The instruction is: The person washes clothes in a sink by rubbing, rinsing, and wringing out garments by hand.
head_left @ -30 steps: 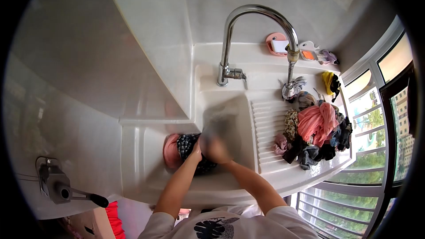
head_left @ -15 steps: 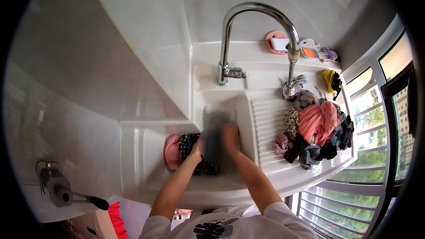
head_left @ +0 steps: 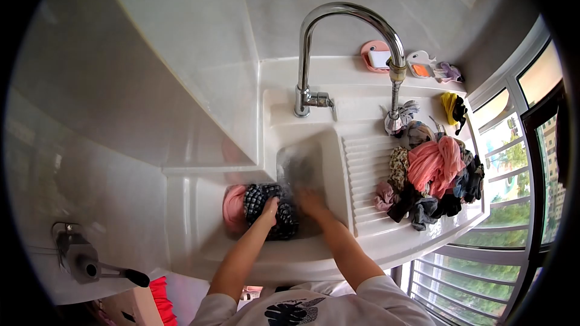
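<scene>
In the head view, my left hand [head_left: 270,211] is closed, its fingers curled in against a black-and-white checked cloth [head_left: 257,198]. What it grips, if anything, is hidden. That cloth lies at the left side of the white sink basin [head_left: 334,169], beside a pink cloth [head_left: 234,208]. My right hand [head_left: 310,203] is low in the basin and smeared by motion, so its fingers cannot be made out. Just beyond it, a blurred dark grey cloth [head_left: 300,171] lies in the basin.
A ribbed washboard [head_left: 368,175] adjoins the basin on the right, bearing a heap of clothes [head_left: 435,166]. The chrome faucet [head_left: 347,9] arches over the back. Soap dishes [head_left: 376,57] stand on the rear ledge, with a yellow-and-black cloth [head_left: 450,107] nearby. Windows line the right.
The dark cloth, raised between both hands before, is now lower and farther back in the basin. My right hand has dropped toward me. My left hand now rests over the checked cloth.
</scene>
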`<state>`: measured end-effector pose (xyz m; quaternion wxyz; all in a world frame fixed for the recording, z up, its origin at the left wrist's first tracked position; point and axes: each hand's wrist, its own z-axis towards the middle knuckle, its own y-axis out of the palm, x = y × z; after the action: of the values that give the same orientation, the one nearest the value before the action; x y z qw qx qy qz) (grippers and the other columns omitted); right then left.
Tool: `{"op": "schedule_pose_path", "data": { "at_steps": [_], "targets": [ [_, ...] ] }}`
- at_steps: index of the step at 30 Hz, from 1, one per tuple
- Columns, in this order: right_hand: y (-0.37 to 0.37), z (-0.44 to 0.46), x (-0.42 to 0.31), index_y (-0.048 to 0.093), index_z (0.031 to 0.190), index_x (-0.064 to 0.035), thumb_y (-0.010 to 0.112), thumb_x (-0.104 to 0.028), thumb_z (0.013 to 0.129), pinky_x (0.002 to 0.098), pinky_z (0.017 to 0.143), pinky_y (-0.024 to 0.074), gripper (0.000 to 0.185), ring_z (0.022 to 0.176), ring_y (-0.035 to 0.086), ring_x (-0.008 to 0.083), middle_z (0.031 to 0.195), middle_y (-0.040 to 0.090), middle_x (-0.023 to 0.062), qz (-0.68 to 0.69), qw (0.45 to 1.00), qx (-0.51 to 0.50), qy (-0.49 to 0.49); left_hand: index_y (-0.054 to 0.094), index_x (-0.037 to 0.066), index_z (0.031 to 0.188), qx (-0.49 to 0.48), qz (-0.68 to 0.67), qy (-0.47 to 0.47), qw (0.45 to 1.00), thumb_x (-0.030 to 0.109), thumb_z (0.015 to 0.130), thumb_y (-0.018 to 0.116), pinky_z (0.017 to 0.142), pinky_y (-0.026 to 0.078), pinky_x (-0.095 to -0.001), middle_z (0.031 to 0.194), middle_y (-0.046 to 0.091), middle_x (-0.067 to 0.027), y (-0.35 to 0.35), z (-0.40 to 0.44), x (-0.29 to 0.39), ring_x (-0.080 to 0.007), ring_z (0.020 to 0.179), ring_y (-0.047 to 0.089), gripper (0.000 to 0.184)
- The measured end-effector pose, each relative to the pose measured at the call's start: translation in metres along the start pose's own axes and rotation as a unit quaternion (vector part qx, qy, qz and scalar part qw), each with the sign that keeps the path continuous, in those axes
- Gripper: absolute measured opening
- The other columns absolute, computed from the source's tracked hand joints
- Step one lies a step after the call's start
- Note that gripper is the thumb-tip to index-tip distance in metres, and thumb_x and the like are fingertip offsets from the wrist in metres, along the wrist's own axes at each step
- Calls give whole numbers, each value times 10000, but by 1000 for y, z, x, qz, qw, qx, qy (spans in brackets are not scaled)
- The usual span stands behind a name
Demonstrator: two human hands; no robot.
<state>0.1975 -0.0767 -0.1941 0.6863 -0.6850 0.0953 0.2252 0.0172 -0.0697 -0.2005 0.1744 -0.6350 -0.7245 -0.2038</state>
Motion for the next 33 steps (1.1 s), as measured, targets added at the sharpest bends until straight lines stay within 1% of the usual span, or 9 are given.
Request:
{"op": "schedule_pose_path", "data": {
  "at_steps": [2, 4, 13, 19, 21, 24, 26, 31, 33],
  "targets": [
    [0, 10, 0, 530, 1180, -84, 531, -161, 809, 495, 899, 393, 378, 1058, 523, 354, 1179, 527, 199, -9, 996, -85, -17, 580, 50, 1160, -58, -183, -69, 979, 475, 796, 528, 943, 423, -406, 1158, 589, -141, 13, -37, 24, -277, 1087, 547, 562],
    [23, 19, -29, 544, 1096, -84, 538, -150, 791, 506, 859, 419, 312, 1009, 540, 383, 1158, 538, 190, 49, 957, -54, 281, 589, 49, 1132, -29, -190, -88, 977, 489, 785, 541, 944, 424, -403, 1148, 594, -131, 20, -35, 31, -269, 1073, 553, 562],
    [-111, -9, -142, 579, 734, -123, 615, -233, 751, 466, 634, 480, 116, 654, 608, 362, 657, 614, 134, 191, 979, 71, -23, 562, 116, 1115, -163, -222, -5, 961, 438, 877, 435, 908, 440, -337, 1119, 589, -93, 32, -33, 16, -202, 1064, 551, 420],
    [-82, 38, -98, 608, 668, -128, 608, -266, 766, 469, 510, 477, 170, 567, 598, 360, 615, 612, 142, 138, 965, 137, 175, 578, 135, 1098, -219, -237, 24, 946, 361, 950, 374, 892, 454, -316, 1066, 613, -79, 39, -64, 25, -177, 1047, 568, 339],
    [-86, 10, -132, 621, 670, -133, 628, -282, 741, 470, 553, 491, 165, 581, 600, 364, 610, 610, 145, 162, 973, 119, 110, 575, 131, 1093, -583, -314, 132, 738, 415, 930, 386, 876, 455, -327, 1072, 612, -77, 20, -33, 5, -188, 1027, 570, 378],
    [-82, 0, -139, 630, 709, -136, 628, -259, 729, 479, 618, 503, 125, 619, 617, 362, 636, 616, 159, 128, 987, 88, 30, 583, 128, 1061, -535, -337, 56, 773, 425, 907, 397, 847, 455, -323, 1073, 607, -72, 10, -4, -29, -188, 989, 568, 383],
    [-71, 25, -96, 609, 697, -103, 618, -265, 753, 470, 594, 506, 171, 608, 609, 380, 634, 617, 152, 103, 985, 5, 136, 589, 117, 1101, -9, 61, -74, 995, 392, 910, 415, 829, 453, -319, 1086, 606, -66, 51, -134, 47, -192, 993, 565, 377],
    [-44, 48, -30, 490, 1086, -63, 616, -170, 803, 475, 715, 474, 327, 873, 577, 393, 966, 580, 188, 119, 984, 110, 72, 571, 15, 1107, -155, 472, 168, 852, 405, 922, 423, 961, 369, -349, 1137, 563, -164, 32, -122, 39, -288, 1140, 483, 457],
    [-31, 36, -46, 476, 1142, -71, 619, -151, 797, 472, 754, 464, 382, 922, 554, 404, 1037, 550, 193, 85, 988, 110, 60, 561, 2, 1129, 42, 603, 378, 702, 398, 884, 500, 982, 357, -354, 1150, 532, -195, 20, -123, 50, -337, 1165, 459, 469]
  ]
}}
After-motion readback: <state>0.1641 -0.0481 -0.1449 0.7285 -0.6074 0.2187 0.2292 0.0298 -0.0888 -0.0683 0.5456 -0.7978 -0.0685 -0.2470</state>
